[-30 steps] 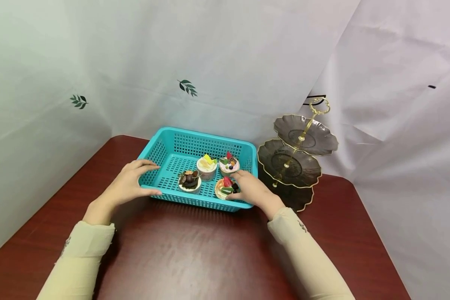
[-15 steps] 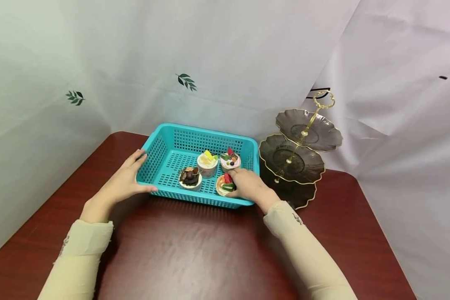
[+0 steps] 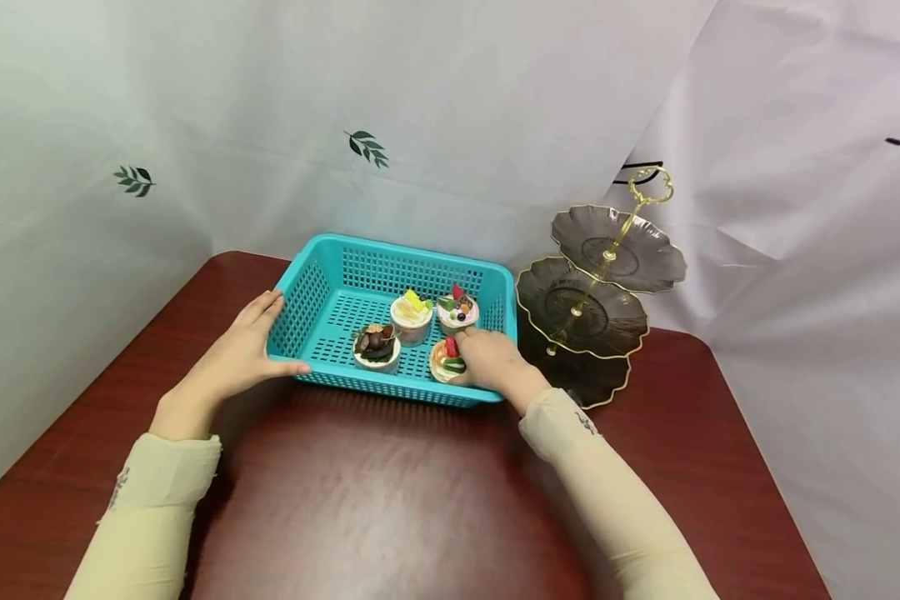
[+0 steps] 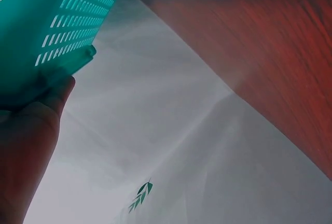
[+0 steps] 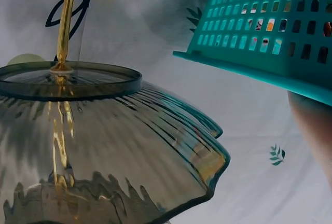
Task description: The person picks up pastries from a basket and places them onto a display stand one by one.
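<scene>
A turquoise plastic basket [image 3: 378, 382] holds several dessert cups. My right hand [image 3: 492, 362] reaches over its front right corner and grips a fruit-topped cupcake [image 3: 442, 363] between thumb and fingers; the palm hides its right side. Behind that sit a cupcake with berries [image 3: 457, 313] and one with yellow fruit [image 3: 411, 317]. A chocolate-topped cupcake [image 3: 376, 348] is to the left. My left hand [image 3: 228, 358] lies against the basket's front left corner, thumb on the front rim and fingers stretched along the left side. The left wrist view shows that hand [image 4: 31, 146] touching the rim.
Right of the basket stands a three-tier dark glass cake stand [image 3: 581, 308] with gold edges and a gold ring handle [image 3: 651, 185]. It looms close in the right wrist view. The reddish-brown table [image 3: 367, 492] backs onto a pale curtain [image 3: 450, 108].
My right hand has closed round the fruit-topped cupcake. My left fingers have moved from above the basket's left rim to its outer side. The head view has tilted slightly down.
</scene>
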`<state>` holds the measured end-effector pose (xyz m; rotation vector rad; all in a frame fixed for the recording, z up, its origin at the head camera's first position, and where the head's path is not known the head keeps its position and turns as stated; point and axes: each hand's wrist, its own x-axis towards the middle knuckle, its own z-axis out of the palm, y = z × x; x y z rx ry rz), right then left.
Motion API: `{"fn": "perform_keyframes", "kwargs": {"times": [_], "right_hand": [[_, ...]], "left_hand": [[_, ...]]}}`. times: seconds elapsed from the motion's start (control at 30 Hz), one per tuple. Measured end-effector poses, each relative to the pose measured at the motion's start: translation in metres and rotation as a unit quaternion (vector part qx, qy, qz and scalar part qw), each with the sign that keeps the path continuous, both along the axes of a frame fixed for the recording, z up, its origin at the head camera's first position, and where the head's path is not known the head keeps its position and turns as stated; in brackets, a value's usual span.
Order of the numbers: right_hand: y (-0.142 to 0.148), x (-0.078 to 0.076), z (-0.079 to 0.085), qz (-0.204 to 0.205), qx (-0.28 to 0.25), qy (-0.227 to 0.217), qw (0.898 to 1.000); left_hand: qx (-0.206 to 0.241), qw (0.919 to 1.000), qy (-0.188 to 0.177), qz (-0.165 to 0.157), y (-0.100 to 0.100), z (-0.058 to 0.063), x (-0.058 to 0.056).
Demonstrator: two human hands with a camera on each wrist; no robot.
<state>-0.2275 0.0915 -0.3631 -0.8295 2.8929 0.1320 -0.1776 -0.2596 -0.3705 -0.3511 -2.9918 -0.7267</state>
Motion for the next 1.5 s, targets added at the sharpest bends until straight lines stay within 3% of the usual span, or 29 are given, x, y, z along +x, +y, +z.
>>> {"fn": "perform_keyframes", "kwargs": {"times": [0.33,0.77,1.5], "right_hand": [[0.002,-0.002,0.004,0.001,-0.01,0.004,1.0],[0.007,-0.003,0.013,-0.027,-0.086,-0.03,0.995],[0.016,0.013,0.045,-0.017,-0.123,-0.033,0.992]], "left_hand": [[0.003,1.0,0.007,0.005,0.001,0.001,0.0],[0.014,0.9999,0.008,0.002,0.002,0.001,-0.002],[0.028,0.9995,-0.009,-0.003,-0.001,-0.001,0.001]]}}
